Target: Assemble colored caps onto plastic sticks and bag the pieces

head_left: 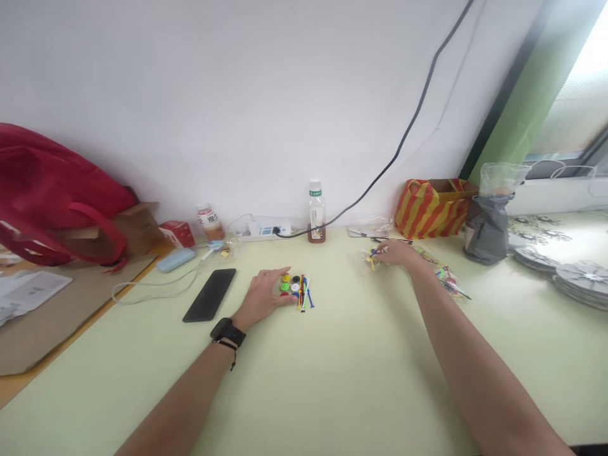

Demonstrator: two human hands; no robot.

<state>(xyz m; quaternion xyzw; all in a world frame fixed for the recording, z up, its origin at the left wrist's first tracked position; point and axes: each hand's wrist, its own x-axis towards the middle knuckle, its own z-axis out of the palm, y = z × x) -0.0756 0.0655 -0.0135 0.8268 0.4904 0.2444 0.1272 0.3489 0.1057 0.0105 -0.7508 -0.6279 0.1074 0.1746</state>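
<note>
My left hand (263,291) rests on the pale green table, thumb and forefinger apart on either side of several small coloured discs (295,287). Yellow, black, green, white, red and blue ones lie close together there. Against their right side lies a bunch of thin coloured plastic sticks (304,294). Farther right, my right hand (395,252) reaches out with its fingers closed on a clear plastic bag (370,260) holding small yellow and blue pieces. Its fingertips are partly hidden. Another clear bag with colourful pieces (449,280) lies beside my right forearm.
A black phone (209,296) lies left of my left hand. Along the wall stand a drink bottle (316,215), a power strip (266,229) and a striped bag (427,209). A black cable (403,139) hangs down the wall. Stacked grey discs (582,282) sit at right.
</note>
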